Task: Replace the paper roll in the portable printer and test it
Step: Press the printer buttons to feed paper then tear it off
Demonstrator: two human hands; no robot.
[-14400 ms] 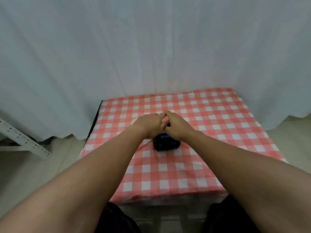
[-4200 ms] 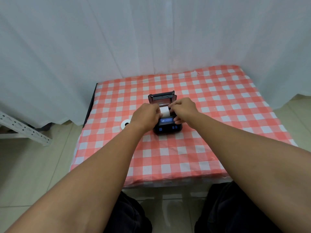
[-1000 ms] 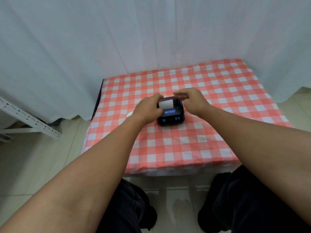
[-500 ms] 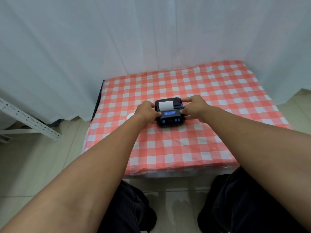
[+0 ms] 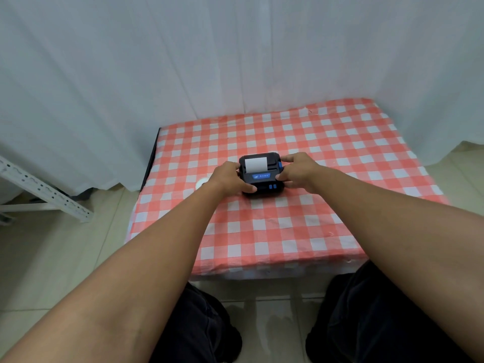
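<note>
Gripping the portable printer [image 5: 262,175] from both sides: left hand [image 5: 228,178] wraps its left edge with the thumb laid along the front corner, right hand [image 5: 296,172] clasps the right edge, index finger up near the blue side latch. The printer sits flat on the red-and-white checked tablecloth [image 5: 327,142], near the table's middle and a little toward its left side.

Progress, as judged: the lid is down and a white strip of paper [image 5: 255,164] lies out over the top of the lid, so loading looks done. A small white disc [image 5: 201,184], probably the spent roll or its core, lies on the cloth just behind the left wrist, mostly hidden. Left to do: the test print. Blue buttons [image 5: 272,187] on the front face are untouched; no fresh printout is visible.

Against the frame about four seconds back: then the lid stood open and upright, with both hands at the paper compartment feeding the strip. One second back the lid was already down, right hand hovering over it. Half a second back both hands had closed on the sides much as now; the left thumb has since slid forward along the front.
</note>
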